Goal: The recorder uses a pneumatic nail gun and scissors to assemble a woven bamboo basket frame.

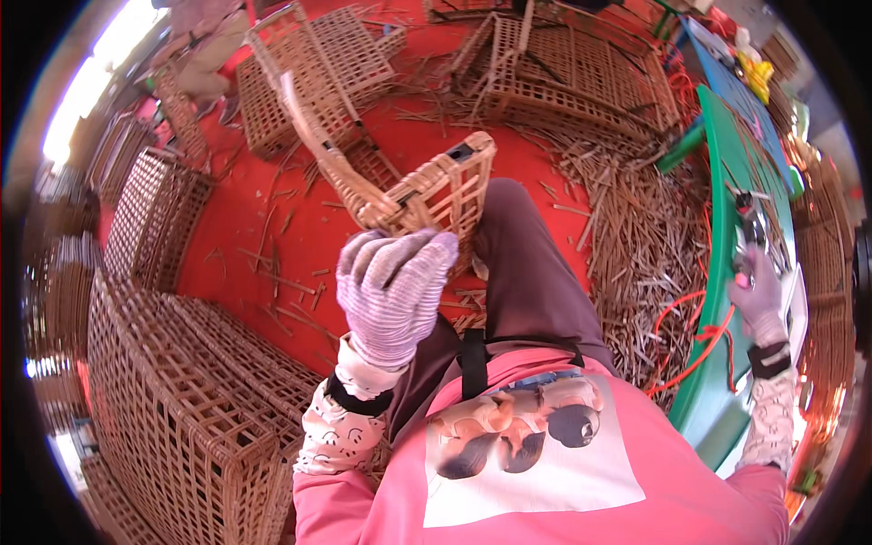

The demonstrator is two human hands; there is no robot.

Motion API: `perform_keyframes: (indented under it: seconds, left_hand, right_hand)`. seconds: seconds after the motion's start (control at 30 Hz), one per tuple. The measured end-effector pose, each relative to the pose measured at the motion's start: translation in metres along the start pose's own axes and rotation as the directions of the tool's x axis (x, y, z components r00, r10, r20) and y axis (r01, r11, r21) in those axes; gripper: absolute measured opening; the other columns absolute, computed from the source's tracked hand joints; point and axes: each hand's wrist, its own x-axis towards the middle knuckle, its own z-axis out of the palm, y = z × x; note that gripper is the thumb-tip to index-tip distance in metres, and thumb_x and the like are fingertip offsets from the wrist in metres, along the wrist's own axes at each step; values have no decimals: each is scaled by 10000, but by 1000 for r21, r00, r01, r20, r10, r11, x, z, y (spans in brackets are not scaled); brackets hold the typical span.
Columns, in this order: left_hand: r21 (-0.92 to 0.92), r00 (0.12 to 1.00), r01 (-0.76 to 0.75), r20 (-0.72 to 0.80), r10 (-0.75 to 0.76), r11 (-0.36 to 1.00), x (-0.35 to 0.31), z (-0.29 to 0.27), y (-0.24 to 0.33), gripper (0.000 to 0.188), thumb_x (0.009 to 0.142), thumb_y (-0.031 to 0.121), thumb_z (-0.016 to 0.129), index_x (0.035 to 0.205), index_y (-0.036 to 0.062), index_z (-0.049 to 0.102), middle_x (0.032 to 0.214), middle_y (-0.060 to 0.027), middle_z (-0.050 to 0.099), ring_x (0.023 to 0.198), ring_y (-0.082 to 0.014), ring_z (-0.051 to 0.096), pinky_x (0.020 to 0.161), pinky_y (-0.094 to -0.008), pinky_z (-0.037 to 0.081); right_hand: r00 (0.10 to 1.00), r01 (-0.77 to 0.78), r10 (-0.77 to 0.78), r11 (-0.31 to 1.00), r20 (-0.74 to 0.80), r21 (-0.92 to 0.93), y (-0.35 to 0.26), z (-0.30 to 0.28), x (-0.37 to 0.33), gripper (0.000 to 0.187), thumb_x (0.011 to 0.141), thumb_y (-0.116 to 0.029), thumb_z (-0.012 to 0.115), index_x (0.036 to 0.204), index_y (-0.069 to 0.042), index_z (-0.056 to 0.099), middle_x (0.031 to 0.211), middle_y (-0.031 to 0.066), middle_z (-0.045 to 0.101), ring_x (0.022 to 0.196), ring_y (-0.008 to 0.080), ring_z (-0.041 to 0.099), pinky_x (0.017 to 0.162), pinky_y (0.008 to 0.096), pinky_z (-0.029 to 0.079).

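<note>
One pale woven-cane frame (434, 193), gridded.

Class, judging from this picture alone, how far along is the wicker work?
Done: woven crates stand stacked at the left. In hand: the gloved left hand grips a small, partly woven wicker frame; the right hand holds a tool on the green table. Left: loose strips lie unwoven.

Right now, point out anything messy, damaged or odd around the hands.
Cane offcuts lie strewn in a thick heap across the red floor beside the green table. The left hand grips a small wicker frame; its curved strip sticks out unwoven. An orange cable trails through the scraps.
</note>
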Motion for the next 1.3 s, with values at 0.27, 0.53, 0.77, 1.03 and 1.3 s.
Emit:
perform_keyframes:
  seconds: [0.27, 0.53, 0.77, 1.03, 1.3]
  left_hand:
    - [-218, 971, 231, -7, -239, 948, 14, -5, 9, 189, 677, -52, 708, 850, 0, 652, 782, -110, 645, 723, -231, 629, 647, -302, 500]
    - [-359, 927, 358, 27, -374, 862, 6, -6, 11, 177, 707, 14, 669, 881, 34, 639, 831, -67, 659, 752, -235, 619, 691, -332, 483]
    - [-218, 898, 384, -139, -418, 897, 12, -22, -15, 142, 744, 71, 671, 876, 27, 642, 867, -96, 639, 862, -255, 591, 797, -352, 456]
    - [144, 974, 154, 146, -175, 978, 23, -9, -33, 378, 676, 142, 724, 1048, 126, 657, 1050, -41, 632, 1100, -236, 526, 1006, -405, 320]
    - [-121, 972, 133, 209, -106, 984, 30, -2, -57, 175, 778, 144, 648, 949, 120, 680, 929, -30, 668, 958, -179, 605, 996, -369, 306]
  right_hand:
    - [361, 871, -853, 453, -377, -190, -273, 60, 118, 627, 574, -295, 738, 1110, -114, 467, 1061, 63, 508, 1012, 244, 493, 873, 416, 366]
    - [302, 923, -939, 331, -165, -195, -319, 64, 126, 661, 617, -379, 707, 1176, -108, 481, 1049, 46, 536, 993, 238, 494, 899, 412, 329]
    - [665, 736, -747, 657, 10, 163, -292, 28, 127, 522, 567, -388, 771, 935, -74, 574, 810, 85, 619, 738, 294, 600, 677, 373, 467]
    - [895, -340, 392, 909, 215, -241, 5, -12, 17, 483, 687, -397, 698, 992, -48, 564, 910, 159, 633, 851, 340, 606, 756, 422, 455]
    - [386, -492, 873, 467, 297, -735, 126, -7, -129, 777, 709, -511, 622, 1215, 60, 476, 1150, 267, 552, 1098, 376, 528, 933, 402, 415]
